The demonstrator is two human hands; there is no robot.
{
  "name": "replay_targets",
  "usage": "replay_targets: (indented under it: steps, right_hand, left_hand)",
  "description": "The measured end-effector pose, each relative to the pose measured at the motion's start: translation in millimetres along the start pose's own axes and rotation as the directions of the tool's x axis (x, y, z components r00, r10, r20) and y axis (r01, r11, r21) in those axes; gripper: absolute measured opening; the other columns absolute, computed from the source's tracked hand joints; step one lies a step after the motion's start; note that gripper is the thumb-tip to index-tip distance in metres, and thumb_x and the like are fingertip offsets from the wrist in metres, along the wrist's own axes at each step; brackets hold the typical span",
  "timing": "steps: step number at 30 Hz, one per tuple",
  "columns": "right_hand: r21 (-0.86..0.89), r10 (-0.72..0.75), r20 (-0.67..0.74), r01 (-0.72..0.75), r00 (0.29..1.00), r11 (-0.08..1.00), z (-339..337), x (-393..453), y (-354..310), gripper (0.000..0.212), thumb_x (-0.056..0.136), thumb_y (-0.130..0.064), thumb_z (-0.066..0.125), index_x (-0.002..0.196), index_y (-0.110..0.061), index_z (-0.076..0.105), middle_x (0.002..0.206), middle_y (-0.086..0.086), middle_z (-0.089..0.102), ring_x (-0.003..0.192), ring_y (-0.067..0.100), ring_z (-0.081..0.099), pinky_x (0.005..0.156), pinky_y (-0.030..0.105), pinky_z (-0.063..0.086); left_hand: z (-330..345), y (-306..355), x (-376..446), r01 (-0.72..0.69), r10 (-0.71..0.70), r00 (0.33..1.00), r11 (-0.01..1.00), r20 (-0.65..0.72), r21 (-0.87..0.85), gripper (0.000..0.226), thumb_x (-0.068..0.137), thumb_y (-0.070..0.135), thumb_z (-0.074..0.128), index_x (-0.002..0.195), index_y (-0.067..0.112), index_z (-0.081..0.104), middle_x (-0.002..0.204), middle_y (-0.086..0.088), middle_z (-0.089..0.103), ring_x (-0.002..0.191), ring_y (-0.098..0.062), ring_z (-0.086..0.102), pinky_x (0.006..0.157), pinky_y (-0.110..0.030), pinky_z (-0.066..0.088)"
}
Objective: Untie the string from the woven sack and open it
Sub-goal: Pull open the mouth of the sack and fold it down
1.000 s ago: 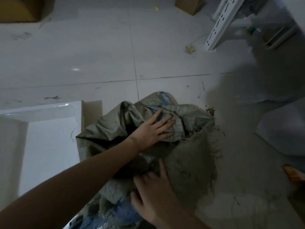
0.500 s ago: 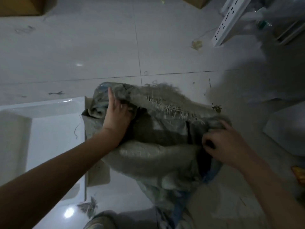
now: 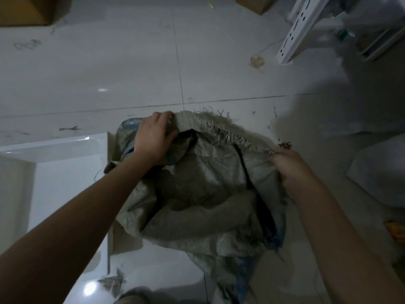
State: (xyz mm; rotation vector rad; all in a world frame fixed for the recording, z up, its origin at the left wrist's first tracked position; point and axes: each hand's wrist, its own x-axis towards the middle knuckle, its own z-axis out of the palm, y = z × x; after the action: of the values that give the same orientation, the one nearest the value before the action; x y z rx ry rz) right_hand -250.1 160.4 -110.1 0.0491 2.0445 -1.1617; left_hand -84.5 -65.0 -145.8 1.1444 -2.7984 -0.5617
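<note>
Hands clamped on the frayed rim of the grey-green woven plastic sack [image 3: 203, 185] on the tiled floor [image 3: 131, 62], left hand [image 3: 153, 137] far-left, right hand [image 3: 287, 165] near-right, mouth stretched between them.

Your left hand [image 3: 153, 137] reaches forward on a bare, nearly straight arm, fingers [image 3: 163, 116] curled over and closed in a grip. Your right hand [image 3: 289, 165] sits nearer and lower, knuckles up, fingers pinched shut, forearm angling in from the lower right.
</note>
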Motion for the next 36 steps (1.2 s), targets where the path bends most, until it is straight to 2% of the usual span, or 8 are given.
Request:
replay_targets:
  steps: [7, 14, 18, 21, 26, 31, 33, 36]
  right_hand:
    - [0.049, 0.283, 0.176, -0.296, 0.943, 0.954, -23, 30, 11, 0.029, 0.096, -0.010, 0.034, 0.083, -0.004, 0.059, 0.046, 0.006, 0.066, 0.037, 0.014, 0.062, 0.036, 0.018, 0.049]
    - [-0.534, 0.418, 0.087, -0.312, 0.904, 0.786, -22, 57, 7, 0.035, 0.096, -0.025, 0.049, 0.103, 0.007, 0.062, 0.077, 0.016, 0.069, 0.061, 0.026, 0.066, 0.053, 0.030, 0.054]
    - [-0.873, 0.258, 0.052, -0.082, 0.965, 0.481, -8, 65, 11, 0.052, 0.095, -0.028, 0.049, 0.134, 0.006, 0.042, 0.137, 0.021, 0.046, 0.116, 0.033, 0.053, 0.090, 0.035, 0.047]
    - [-0.834, -0.111, 0.026, 0.082, 0.993, 0.545, 5, 50, 8, 0.040, 0.092, -0.034, 0.045, 0.109, 0.000, 0.057, 0.114, 0.024, 0.057, 0.106, 0.036, 0.056, 0.083, 0.037, 0.046]
    - [-0.884, -0.836, -0.035, 0.373, 0.547, 0.282, 29, -40, 21, 0.039, 0.075, -0.030, 0.057, 0.097, 0.002, 0.057, 0.098, 0.021, 0.060, 0.092, 0.034, 0.055, 0.078, 0.040, 0.045]
    - [-0.679, -0.544, 0.582, 0.729, 0.604, 0.083, 64, -93, 80, 0.037, 0.081, -0.026, 0.044, 0.106, -0.010, 0.065, 0.115, 0.010, 0.067, 0.112, 0.025, 0.057, 0.095, 0.041, 0.048]
    - [-0.636, -0.369, 0.616, 0.716, 0.696, 0.288, 68, -86, 79, 0.054, 0.089, -0.040, 0.027, 0.132, -0.016, 0.049, 0.115, 0.005, 0.069, 0.111, 0.018, 0.060, 0.109, 0.041, 0.036]
    - [-0.718, -0.362, 0.593, 0.676, 0.719, 0.167, 64, -73, 80, 0.059, 0.089, -0.055, 0.015, 0.114, -0.025, 0.059, 0.084, -0.002, 0.074, 0.083, 0.016, 0.067, 0.110, 0.043, 0.031]
  left_hand:
    - [-16, -3, 26, 0.349, -0.243, 0.937, 0.647, 0.251, -0.678, 0.019, 0.092, 0.022, 0.054, 0.083, 0.010, 0.065, 0.078, -0.007, 0.062, 0.064, -0.010, 0.056, 0.058, -0.016, 0.048]
    - [-1, -14, 40, 0.613, -0.464, 0.732, 0.768, 0.499, -0.185, 0.043, 0.088, 0.025, 0.061, 0.118, -0.006, 0.054, 0.098, -0.022, 0.058, 0.076, -0.030, 0.053, 0.069, -0.034, 0.046]
    - [7, -8, 37, 0.407, -0.421, 0.821, 0.905, 0.386, 0.122, 0.035, 0.089, 0.022, 0.055, 0.112, -0.004, 0.056, 0.098, -0.022, 0.062, 0.087, -0.034, 0.060, 0.081, -0.040, 0.047]
    - [2, 14, 25, 0.223, -0.259, 0.961, 0.934, 0.100, 0.280, 0.039, 0.095, 0.032, 0.044, 0.114, 0.000, 0.056, 0.118, -0.022, 0.059, 0.112, -0.037, 0.054, 0.097, -0.043, 0.038]
    - [7, 31, -37, -0.503, 0.572, 0.820, 0.720, 0.001, 0.478, 0.071, 0.078, 0.059, 0.042, 0.126, 0.007, 0.046, 0.129, -0.023, 0.054, 0.124, -0.037, 0.049, 0.107, -0.056, 0.031]
    - [49, -4, -68, -0.641, 0.574, 0.731, 0.391, 0.369, 0.661, 0.091, 0.088, 0.025, 0.053, 0.149, 0.012, -0.013, 0.159, -0.010, 0.003, 0.147, -0.033, 0.005, 0.111, -0.067, 0.005]
    - [49, -3, -59, -0.643, 0.537, 0.723, 0.291, 0.435, 0.708, 0.093, 0.092, 0.023, 0.049, 0.145, 0.011, -0.026, 0.158, -0.012, -0.013, 0.146, -0.032, -0.008, 0.112, -0.066, 0.001]
    - [47, 3, -39, -0.604, 0.443, 0.769, 0.267, 0.461, 0.751, 0.088, 0.094, 0.022, 0.048, 0.147, 0.017, -0.022, 0.153, -0.017, -0.031, 0.145, -0.034, -0.020, 0.110, -0.066, -0.005]
